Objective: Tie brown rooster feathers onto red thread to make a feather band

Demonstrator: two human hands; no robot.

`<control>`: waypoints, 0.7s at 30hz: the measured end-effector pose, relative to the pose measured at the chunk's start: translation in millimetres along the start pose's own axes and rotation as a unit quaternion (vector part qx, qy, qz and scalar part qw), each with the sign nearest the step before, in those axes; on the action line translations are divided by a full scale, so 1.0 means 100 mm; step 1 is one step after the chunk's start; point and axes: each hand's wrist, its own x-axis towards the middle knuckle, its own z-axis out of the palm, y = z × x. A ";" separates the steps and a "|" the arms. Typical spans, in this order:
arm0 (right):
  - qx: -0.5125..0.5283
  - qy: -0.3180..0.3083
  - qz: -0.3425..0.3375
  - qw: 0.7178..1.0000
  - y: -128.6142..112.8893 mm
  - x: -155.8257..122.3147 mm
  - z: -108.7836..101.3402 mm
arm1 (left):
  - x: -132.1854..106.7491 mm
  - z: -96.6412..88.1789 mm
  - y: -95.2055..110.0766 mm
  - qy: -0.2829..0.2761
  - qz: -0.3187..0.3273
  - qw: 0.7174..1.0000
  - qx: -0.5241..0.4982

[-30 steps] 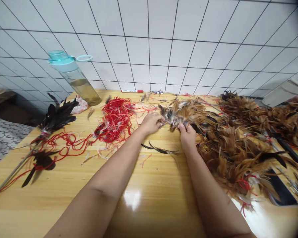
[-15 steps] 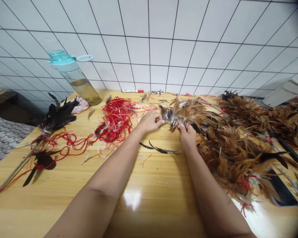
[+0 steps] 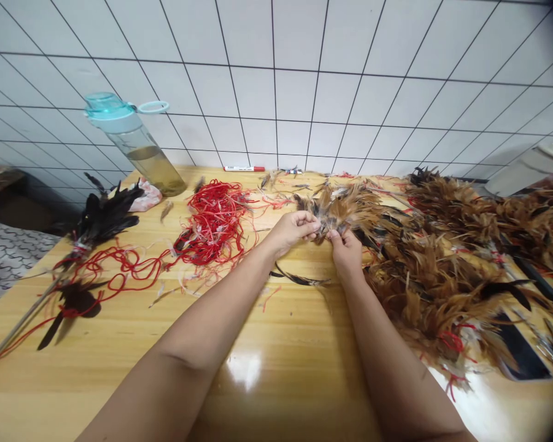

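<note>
A bunch of brown and grey feathers (image 3: pixel 357 205) lies near the back of the wooden table, its fluffy end toward my hands. My right hand (image 3: pixel 346 248) pinches the near edge of this bunch between thumb and fingers. Close beside it, my left hand (image 3: pixel 297 232) has its fingertips pressed together at the fluffy bases; whatever it pinches is too small to make out. Below the hands a few dark loose feathers (image 3: pixel 299 279) rest on the table. Left of my left hand is a tangled heap of red string (image 3: pixel 216 221).
A blue-lidded water bottle (image 3: pixel 138 147) stands back left. A black feather bundle (image 3: pixel 104 215) on a stick (image 3: pixel 23 322) lies at the left. Large brown feather piles (image 3: pixel 424 282) cover the right, beside a dark phone (image 3: pixel 523 350). A red-capped marker (image 3: pixel 244 169) lies along the wall.
My left hand has moved right, from beside the bunch to the feather bases near my right hand. My right hand keeps its pinch in nearly the same spot.
</note>
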 end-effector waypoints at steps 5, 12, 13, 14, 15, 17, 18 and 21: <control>-0.024 -0.020 -0.020 0.999 -0.02 0.00 0.00 | 0.01 0.15 -0.06 0.037 -0.004 0.999 -0.021; -0.045 -0.040 -0.033 0.998 -0.07 0.01 -0.01 | 0.06 0.15 -0.13 0.057 0.044 0.995 0.064; -0.045 -0.045 -0.035 0.997 -0.08 0.01 -0.01 | 0.05 0.16 -0.13 0.062 0.051 0.993 0.082; -0.045 -0.049 -0.036 0.997 -0.09 0.01 -0.01 | 0.04 0.17 -0.11 0.069 0.056 0.991 0.098; -0.046 -0.051 -0.037 0.997 -0.09 0.00 -0.01 | 0.03 0.18 -0.09 0.075 0.060 0.989 0.113; -0.050 -0.056 -0.038 0.996 -0.09 0.00 -0.01 | 0.00 0.20 -0.05 0.085 0.067 0.985 0.134; -0.052 -0.057 -0.038 0.996 -0.09 0.00 -0.01 | -0.01 0.22 -0.03 0.085 0.072 0.984 0.141; -0.056 -0.064 -0.032 0.996 -0.05 0.00 -0.01 | -0.03 0.24 -0.02 0.073 0.087 0.984 0.140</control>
